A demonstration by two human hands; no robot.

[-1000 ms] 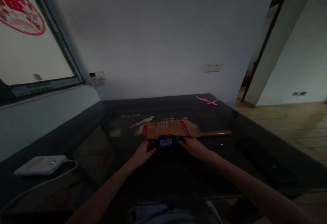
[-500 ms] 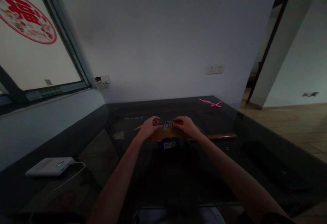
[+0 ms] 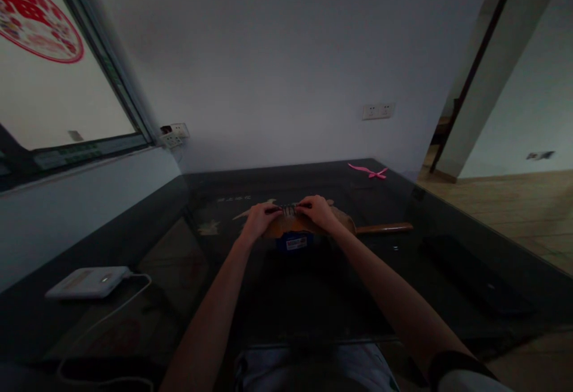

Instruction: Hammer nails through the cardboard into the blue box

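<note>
An orange bag with a blue lower part and a white label lies on the dark glass table. My left hand and my right hand both pinch the bag's top edge, fingertips close together at its middle. Both hands are closed on that edge. A wooden rolling pin lies just behind the bag, its handle pointing right.
A white device with a cable sits on the left ledge. A pink ribbon lies at the table's far right corner. A dark flat object rests near the right edge. Wall sockets, a window and a doorway surround the table.
My hands moved from the bag's lower sides up to its top edge and pinched it together. The bag now looks narrower and bunched.
</note>
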